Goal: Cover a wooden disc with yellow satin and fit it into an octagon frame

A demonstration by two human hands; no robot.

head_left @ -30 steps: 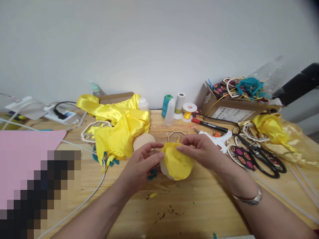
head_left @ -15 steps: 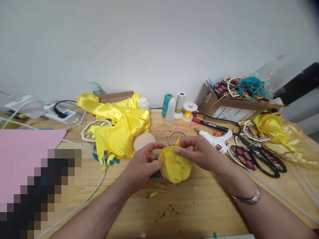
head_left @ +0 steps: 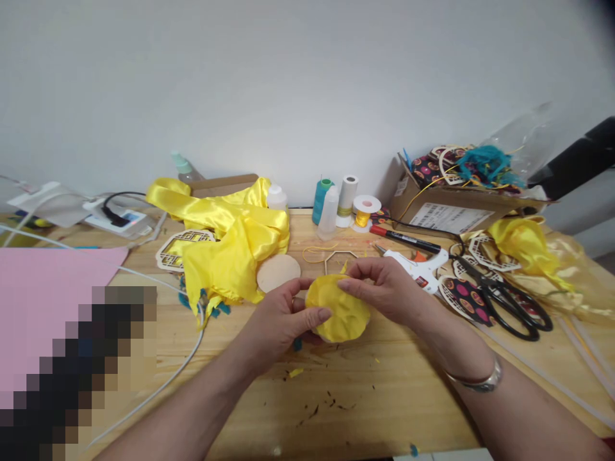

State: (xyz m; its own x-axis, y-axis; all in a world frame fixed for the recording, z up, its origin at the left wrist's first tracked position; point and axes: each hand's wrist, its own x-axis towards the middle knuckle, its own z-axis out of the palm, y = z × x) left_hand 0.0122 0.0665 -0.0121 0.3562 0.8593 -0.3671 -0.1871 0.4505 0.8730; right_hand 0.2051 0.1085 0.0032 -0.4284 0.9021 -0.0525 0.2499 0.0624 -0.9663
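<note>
A round piece of yellow fabric [head_left: 339,314] is held between my two hands, over a disc whose pale edge barely shows beneath it. My left hand [head_left: 286,317] grips its left side, thumb on top and fingers underneath. At the upper right rim, my right hand [head_left: 384,288] pinches the fabric between thumb and fingers. Just behind lies an octagonal wooden frame [head_left: 328,264], partly covered by my right hand. Beside my left hand rests a plain round wooden disc [head_left: 278,274]. What sits under the fabric is mostly hidden.
Yellow satin [head_left: 230,256] is heaped at the left. A white glue gun [head_left: 418,269], black scissors [head_left: 509,307] and a marker [head_left: 406,239] lie right. Thread spools and a squeeze bottle [head_left: 328,214] stand behind. A cardboard box [head_left: 442,208] holds scraps. A white cable [head_left: 192,355] crosses the left side.
The yellow fabric has come to lie flatter and rounder, its lower edge drawn up. My left thumb has moved right onto the fabric. My right hand has shifted only slightly.
</note>
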